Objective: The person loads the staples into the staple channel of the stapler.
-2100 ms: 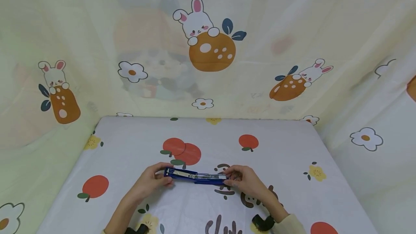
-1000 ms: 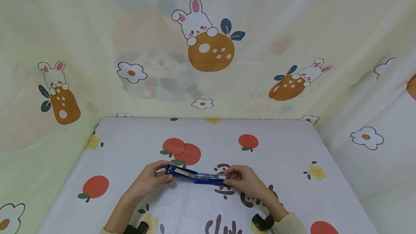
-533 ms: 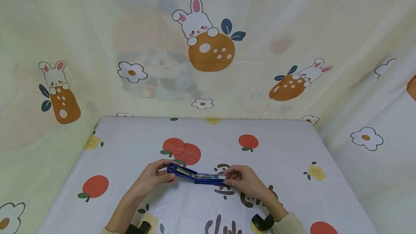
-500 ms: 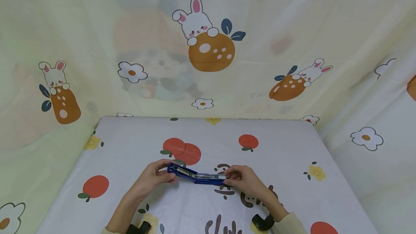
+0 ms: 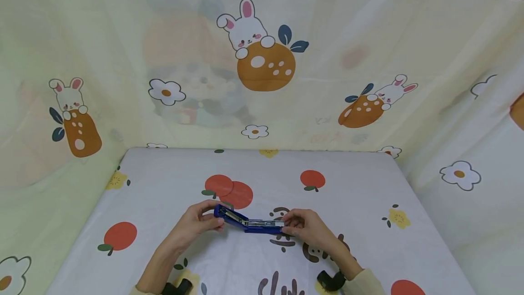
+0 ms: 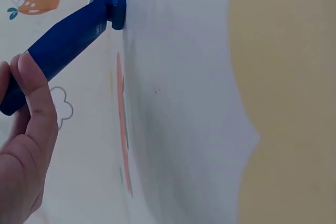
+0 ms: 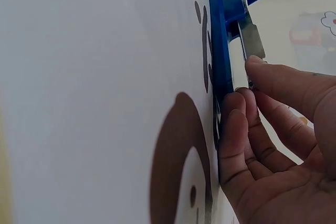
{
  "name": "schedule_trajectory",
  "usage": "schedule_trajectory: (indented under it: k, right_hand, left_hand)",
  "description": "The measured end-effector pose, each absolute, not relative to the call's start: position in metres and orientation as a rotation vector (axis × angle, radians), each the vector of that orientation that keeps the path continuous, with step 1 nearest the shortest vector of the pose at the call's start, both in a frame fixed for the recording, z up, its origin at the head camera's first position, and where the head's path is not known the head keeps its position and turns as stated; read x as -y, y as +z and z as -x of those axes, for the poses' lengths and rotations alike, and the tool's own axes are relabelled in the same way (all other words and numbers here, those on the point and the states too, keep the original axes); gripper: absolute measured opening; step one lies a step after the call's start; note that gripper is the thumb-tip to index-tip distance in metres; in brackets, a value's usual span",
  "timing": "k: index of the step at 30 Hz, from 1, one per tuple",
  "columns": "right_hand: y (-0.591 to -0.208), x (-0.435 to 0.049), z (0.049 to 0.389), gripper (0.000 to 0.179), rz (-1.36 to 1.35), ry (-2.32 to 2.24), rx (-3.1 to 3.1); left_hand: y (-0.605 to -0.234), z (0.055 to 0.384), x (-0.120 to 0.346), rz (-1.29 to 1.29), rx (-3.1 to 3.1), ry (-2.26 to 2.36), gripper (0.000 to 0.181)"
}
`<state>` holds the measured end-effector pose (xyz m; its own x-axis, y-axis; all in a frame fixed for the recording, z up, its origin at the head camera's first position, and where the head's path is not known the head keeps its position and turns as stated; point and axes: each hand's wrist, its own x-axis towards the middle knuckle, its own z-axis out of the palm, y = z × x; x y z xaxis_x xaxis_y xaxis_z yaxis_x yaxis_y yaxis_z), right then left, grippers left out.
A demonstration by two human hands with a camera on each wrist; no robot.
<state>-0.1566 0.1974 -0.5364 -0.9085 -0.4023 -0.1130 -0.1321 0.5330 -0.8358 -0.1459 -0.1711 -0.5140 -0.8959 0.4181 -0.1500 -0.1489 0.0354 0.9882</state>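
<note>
A blue stapler (image 5: 264,230) lies spread open on the table, its metal magazine showing along the right half. My left hand (image 5: 192,226) pinches the end of the top cover, which slants up to the left from the hinge. In the left wrist view, thumb and fingers of the left hand (image 6: 31,135) grip the blue cover (image 6: 68,38). My right hand (image 5: 309,226) holds the stapler's right end. Seen from the right wrist, the thumb of that right hand (image 7: 283,145) is on the metal magazine (image 7: 252,38), with fingers by the blue base (image 7: 221,40).
A white tablecloth (image 5: 348,204) printed with fruit, flowers and lettering covers the table. Pale curtains (image 5: 196,49) with rabbit prints hang behind and at both sides. Black straps or mounts (image 5: 331,281) sit at both wrists.
My left hand has moved slightly up and to the right, tilting the stapler's top cover more steeply. The right hand and the base have stayed in place.
</note>
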Motion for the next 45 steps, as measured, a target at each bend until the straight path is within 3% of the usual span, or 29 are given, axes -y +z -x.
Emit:
schedule_trajectory:
  k: [45]
  right_hand:
    - [-0.543, -0.199, 0.159, 0.019, 0.439, -1.346, -2.465]
  left_hand:
    - [-0.501, 0.140, 0.136, -0.204, -1.931, 1.954, 0.053]
